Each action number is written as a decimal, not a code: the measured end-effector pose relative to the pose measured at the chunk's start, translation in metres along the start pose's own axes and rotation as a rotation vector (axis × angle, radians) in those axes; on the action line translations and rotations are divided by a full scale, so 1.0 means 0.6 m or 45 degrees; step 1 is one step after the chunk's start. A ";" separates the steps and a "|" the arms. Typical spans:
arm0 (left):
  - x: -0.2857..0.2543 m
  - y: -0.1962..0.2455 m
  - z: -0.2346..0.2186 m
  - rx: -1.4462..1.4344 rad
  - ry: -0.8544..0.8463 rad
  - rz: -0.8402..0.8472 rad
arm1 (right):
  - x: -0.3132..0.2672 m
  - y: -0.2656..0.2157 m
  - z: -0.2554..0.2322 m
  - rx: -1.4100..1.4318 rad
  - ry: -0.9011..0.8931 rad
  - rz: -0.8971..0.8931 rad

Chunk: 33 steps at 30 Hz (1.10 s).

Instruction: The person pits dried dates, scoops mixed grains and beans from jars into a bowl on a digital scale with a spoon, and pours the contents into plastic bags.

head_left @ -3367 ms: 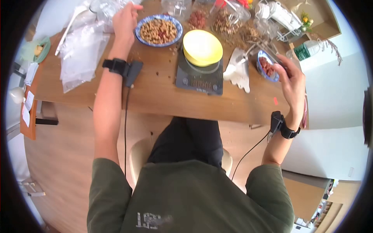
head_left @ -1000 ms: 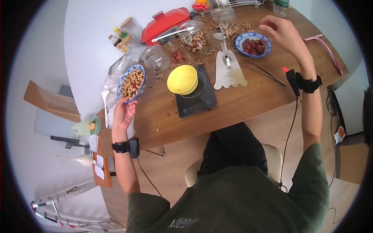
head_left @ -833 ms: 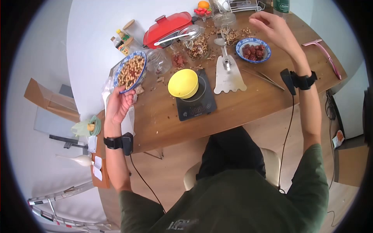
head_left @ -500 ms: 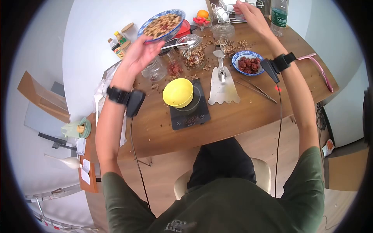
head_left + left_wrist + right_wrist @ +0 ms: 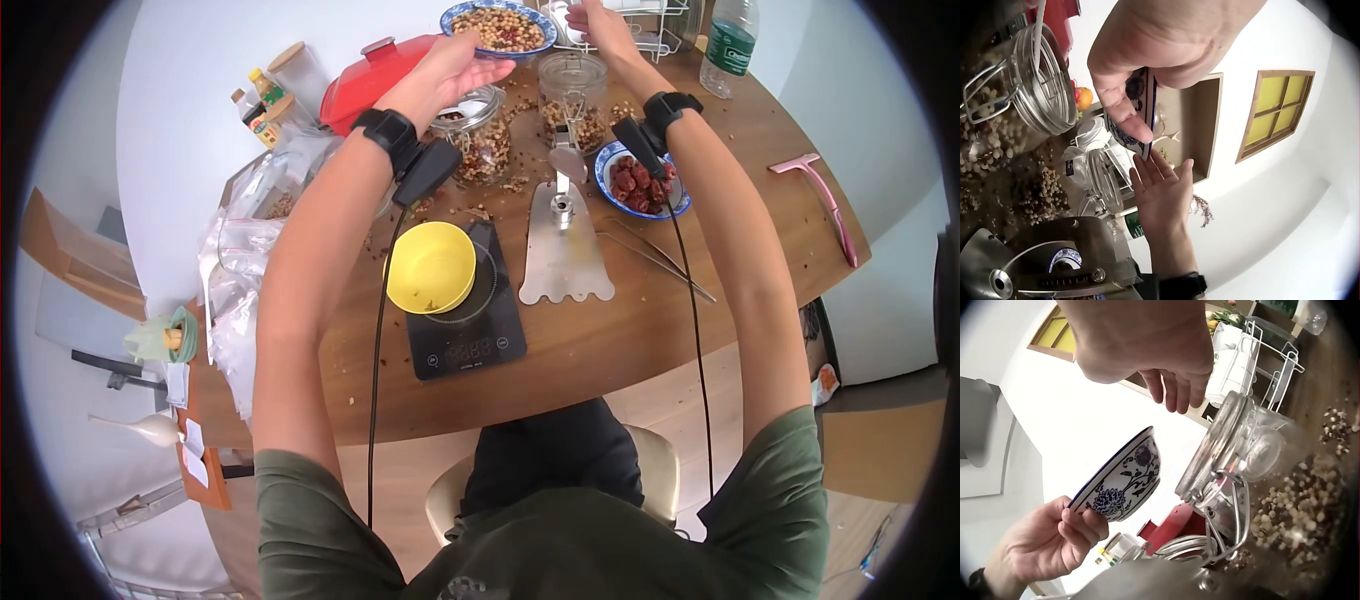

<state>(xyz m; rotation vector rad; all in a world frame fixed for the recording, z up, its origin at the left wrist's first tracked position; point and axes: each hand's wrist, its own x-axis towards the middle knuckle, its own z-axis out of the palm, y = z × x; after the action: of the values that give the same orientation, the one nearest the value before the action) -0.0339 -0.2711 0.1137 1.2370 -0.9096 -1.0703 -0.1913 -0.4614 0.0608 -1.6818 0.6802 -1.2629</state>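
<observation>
My left hand (image 5: 455,72) grips the near rim of a blue-and-white bowl (image 5: 530,51), thumb on one side and fingers beneath. Mixed beans fill the bowl, which hangs above the back of the table. Facing it from the right, my right hand (image 5: 605,30) has its fingers extended and holds nothing; in the left wrist view its fingertips are right at the bowl's far rim. Below stands a clip-top glass jar (image 5: 572,92) with beans in it. Another bean jar (image 5: 478,145), partly behind my left wrist, has a white spoon across its mouth in the left wrist view.
A yellow bowl (image 5: 432,265) sits on a black kitchen scale (image 5: 470,345). Beside it lie a scalloped metal plate (image 5: 567,260) and metal tongs (image 5: 660,262). A patterned bowl (image 5: 606,180) holds red dates. Plastic bags (image 5: 250,270) lie left; a bottle (image 5: 730,50) stands back right.
My left hand has picked up the bean bowl from the table's left and carried it up and right over the jars. My right hand has left the tongs and moved back and left towards the bowl.
</observation>
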 end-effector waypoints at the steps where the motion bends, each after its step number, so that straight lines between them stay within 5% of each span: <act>1: 0.006 -0.004 0.003 -0.010 0.007 -0.007 | 0.001 -0.001 0.009 -0.005 -0.011 0.008; 5: 0.021 -0.017 0.019 0.152 -0.025 0.047 | 0.013 0.006 0.026 -0.065 -0.077 0.008; 7: 0.029 -0.020 0.026 0.199 -0.001 0.081 | 0.023 -0.018 0.029 -0.008 -0.036 0.184; 9: 0.036 -0.029 0.033 0.192 0.000 0.117 | 0.023 -0.006 0.035 0.056 -0.021 0.171; 11: 0.044 -0.040 0.034 0.242 -0.010 0.209 | 0.023 0.015 0.044 -0.338 0.031 0.116; 15: 0.054 -0.049 -0.013 0.011 0.055 0.034 | 0.013 0.005 0.076 -0.274 0.042 0.020; 18: 0.078 -0.055 0.060 -0.020 -0.117 0.078 | 0.026 0.017 -0.016 -0.244 0.147 0.091; 20: 0.074 -0.049 0.050 0.064 -0.098 0.147 | 0.033 0.023 -0.007 -0.281 0.173 0.094; 22: 0.071 -0.045 0.042 0.077 -0.074 0.147 | 0.060 0.061 0.018 -0.425 0.278 -0.123; 25: 0.060 -0.040 0.046 0.086 -0.031 0.136 | 0.033 0.022 0.021 -0.245 0.118 0.126; 33: 0.057 -0.038 0.050 0.173 -0.005 0.213 | 0.042 0.052 0.022 -0.406 0.216 -0.040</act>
<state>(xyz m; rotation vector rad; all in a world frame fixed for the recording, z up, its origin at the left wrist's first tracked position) -0.0564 -0.3123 0.0942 1.2462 -1.0841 -0.8903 -0.1681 -0.4920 0.0432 -1.8584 1.0040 -1.3864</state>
